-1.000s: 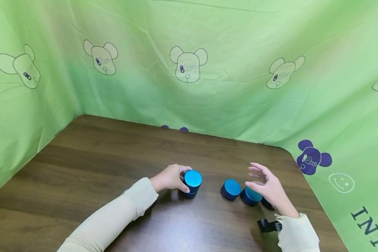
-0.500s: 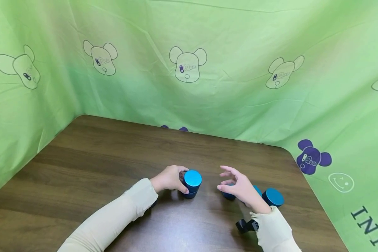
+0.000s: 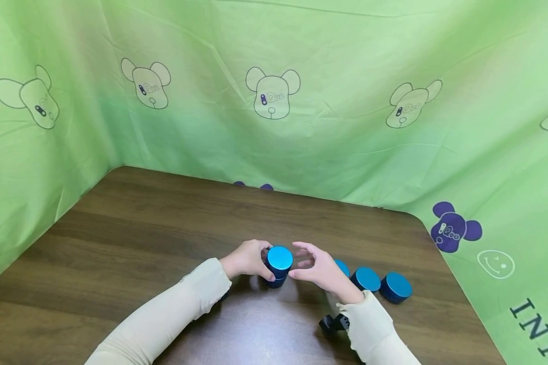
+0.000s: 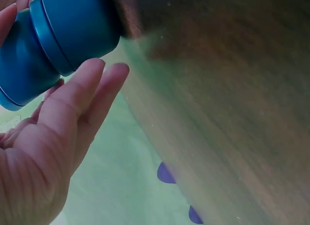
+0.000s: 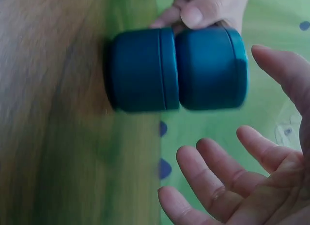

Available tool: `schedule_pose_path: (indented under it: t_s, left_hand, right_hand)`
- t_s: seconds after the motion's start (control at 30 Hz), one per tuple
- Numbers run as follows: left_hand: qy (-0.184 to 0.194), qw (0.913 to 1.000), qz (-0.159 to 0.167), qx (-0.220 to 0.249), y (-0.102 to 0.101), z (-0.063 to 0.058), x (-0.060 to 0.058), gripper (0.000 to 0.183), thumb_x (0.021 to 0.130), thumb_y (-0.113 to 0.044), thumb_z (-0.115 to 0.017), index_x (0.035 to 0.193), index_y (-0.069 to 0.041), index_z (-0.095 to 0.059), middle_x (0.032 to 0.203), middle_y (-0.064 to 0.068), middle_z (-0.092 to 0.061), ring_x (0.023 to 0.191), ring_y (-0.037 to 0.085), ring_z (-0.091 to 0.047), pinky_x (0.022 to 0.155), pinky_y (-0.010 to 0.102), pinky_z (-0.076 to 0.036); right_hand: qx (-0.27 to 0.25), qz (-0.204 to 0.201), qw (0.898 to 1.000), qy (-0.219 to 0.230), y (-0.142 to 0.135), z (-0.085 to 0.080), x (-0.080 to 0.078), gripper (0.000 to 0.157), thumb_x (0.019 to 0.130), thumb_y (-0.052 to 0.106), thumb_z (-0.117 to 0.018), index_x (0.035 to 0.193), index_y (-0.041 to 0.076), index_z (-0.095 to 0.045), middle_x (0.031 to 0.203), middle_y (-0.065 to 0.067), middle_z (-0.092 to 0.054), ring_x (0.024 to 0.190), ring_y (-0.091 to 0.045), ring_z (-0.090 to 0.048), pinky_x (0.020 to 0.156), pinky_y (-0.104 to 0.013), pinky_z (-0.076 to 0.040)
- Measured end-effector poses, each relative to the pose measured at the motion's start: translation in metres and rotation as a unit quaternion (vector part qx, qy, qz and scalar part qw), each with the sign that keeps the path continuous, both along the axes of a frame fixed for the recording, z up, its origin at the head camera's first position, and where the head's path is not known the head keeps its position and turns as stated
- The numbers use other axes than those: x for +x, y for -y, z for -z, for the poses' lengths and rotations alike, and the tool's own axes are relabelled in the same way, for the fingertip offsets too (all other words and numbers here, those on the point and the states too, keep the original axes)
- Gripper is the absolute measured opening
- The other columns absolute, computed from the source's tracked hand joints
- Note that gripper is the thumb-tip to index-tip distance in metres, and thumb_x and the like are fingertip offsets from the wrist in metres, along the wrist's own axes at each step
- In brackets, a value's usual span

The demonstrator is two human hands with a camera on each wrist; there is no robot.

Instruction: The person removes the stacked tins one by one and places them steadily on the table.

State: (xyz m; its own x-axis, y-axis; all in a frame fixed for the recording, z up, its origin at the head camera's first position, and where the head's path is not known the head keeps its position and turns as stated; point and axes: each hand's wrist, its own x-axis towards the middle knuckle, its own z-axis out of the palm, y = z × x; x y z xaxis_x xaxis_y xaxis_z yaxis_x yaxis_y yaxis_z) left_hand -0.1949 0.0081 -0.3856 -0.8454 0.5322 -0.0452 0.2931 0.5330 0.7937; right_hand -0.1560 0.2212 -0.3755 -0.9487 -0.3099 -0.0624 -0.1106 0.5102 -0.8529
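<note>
Two round blue metal tins with lids stand stacked near the middle of the table, the upper tin (image 3: 280, 258) on the lower tin (image 3: 275, 282). My left hand (image 3: 246, 258) holds the stack from its left side, thumb in front and fingers behind. In the right wrist view, the left thumb (image 5: 193, 16) lies against the upper tin close to the seam between the two. Just right of the stack is my right hand (image 3: 317, 266), its fingers spread and loosely bent, with a gap between its fingertips and the tins in the right wrist view.
To the right stand three more blue tins in a row: one partly behind the right hand (image 3: 342, 267), a middle tin (image 3: 367, 279) and an outer tin (image 3: 396, 287). A black wrist mount (image 3: 333, 324) hangs below the right wrist. Green printed cloth (image 3: 274, 147) borders the wooden table (image 3: 164, 213).
My right hand has moved left from over the row of tins to beside the stack, uncovering the tins at right. My left hand has stayed on the stack.
</note>
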Motion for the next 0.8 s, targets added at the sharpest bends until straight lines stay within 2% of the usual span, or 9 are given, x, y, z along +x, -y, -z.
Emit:
schedule_pose_path:
  t_s: [0.33,0.6,0.8]
  left_hand:
    - [-0.022,0.9988,0.007,-0.042,-0.002,0.003,-0.003,0.053,0.058,-0.009,-0.089,0.104,0.002,-0.064,0.085,0.003,-0.066,0.078,0.015,-0.059,0.074,0.028,-0.048]
    - [-0.037,0.9976,0.000,-0.058,-0.004,0.004,-0.002,0.050,0.057,-0.011,-0.090,0.099,0.000,-0.065,0.080,0.001,-0.065,0.074,0.014,-0.056,0.070,0.027,-0.046]
    - [-0.029,0.9980,-0.001,-0.056,-0.005,0.003,-0.002,0.049,0.057,-0.011,-0.090,0.098,0.000,-0.065,0.080,0.000,-0.064,0.075,0.014,-0.056,0.071,0.027,-0.046]
  right_hand:
    - [-0.019,-0.032,0.999,-0.013,0.021,0.005,-0.002,0.070,0.080,0.012,-0.077,0.136,-0.009,-0.041,0.125,-0.027,-0.053,0.105,-0.037,-0.060,0.082,-0.039,-0.054]
    - [-0.006,-0.010,1.000,-0.024,0.026,0.006,0.000,0.068,0.079,0.011,-0.078,0.135,-0.008,-0.044,0.123,-0.025,-0.055,0.102,-0.033,-0.061,0.082,-0.039,-0.053]
    - [0.003,0.013,1.000,-0.027,0.029,0.007,-0.001,0.064,0.078,0.010,-0.078,0.132,-0.006,-0.048,0.121,-0.023,-0.056,0.100,-0.032,-0.062,0.083,-0.041,-0.053]
